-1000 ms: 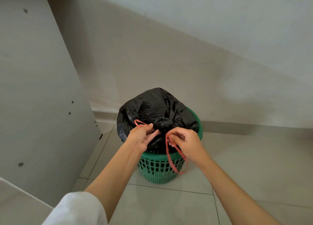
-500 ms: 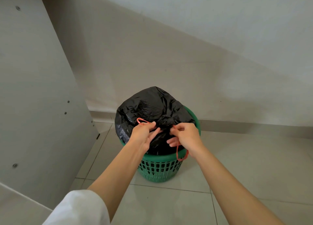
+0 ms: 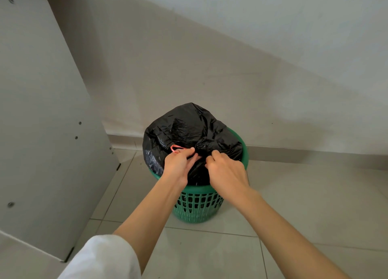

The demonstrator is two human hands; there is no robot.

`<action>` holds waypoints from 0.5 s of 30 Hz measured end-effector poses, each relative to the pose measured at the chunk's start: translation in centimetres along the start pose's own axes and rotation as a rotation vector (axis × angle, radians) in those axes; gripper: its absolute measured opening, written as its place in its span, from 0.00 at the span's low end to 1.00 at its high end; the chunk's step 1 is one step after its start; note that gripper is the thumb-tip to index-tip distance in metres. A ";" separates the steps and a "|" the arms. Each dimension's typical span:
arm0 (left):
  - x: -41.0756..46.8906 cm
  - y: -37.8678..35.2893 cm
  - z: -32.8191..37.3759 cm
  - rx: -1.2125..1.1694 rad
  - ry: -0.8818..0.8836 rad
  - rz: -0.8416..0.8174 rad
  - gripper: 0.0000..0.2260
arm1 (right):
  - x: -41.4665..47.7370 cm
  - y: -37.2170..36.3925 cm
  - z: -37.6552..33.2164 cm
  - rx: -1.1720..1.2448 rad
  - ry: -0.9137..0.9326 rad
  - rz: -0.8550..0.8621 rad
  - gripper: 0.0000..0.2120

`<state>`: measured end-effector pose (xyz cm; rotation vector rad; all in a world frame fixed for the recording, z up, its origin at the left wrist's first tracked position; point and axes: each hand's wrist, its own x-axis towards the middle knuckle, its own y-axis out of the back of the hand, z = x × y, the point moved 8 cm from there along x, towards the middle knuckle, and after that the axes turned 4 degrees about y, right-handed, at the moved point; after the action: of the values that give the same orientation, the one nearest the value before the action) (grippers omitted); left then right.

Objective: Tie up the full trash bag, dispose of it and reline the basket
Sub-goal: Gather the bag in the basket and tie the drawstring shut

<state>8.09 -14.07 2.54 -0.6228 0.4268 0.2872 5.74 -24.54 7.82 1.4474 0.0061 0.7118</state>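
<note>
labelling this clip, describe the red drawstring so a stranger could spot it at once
At the foot of the wall stands a green basket with a black bag bulging out of it. On the bag's left side, just above the left hand pinching it, a thin drawstring loop sticks out. It is the only red thing against the black plastic.

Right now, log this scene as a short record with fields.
place: tiled floor by a pale wall, with a pale panel at left
basket: green, slotted, upright on the floor
bag: black, bulging above the basket's rim, not yet lifted out
drawstring: red, one small loop showing
left hand: pinches the drawstring loop
right hand: fingers curled at the bag's bunched top; what they hold is hidden
stage: tying up
</note>
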 end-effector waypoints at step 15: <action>-0.9 -1.2 1.9 0.571 -0.269 -0.210 0.06 | 4.7 -0.3 2.7 0.773 0.012 -0.274 0.09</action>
<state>8.33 -13.97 5.00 -0.0632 0.1661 0.0384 10.76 -24.89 9.88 2.1223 0.5293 0.5046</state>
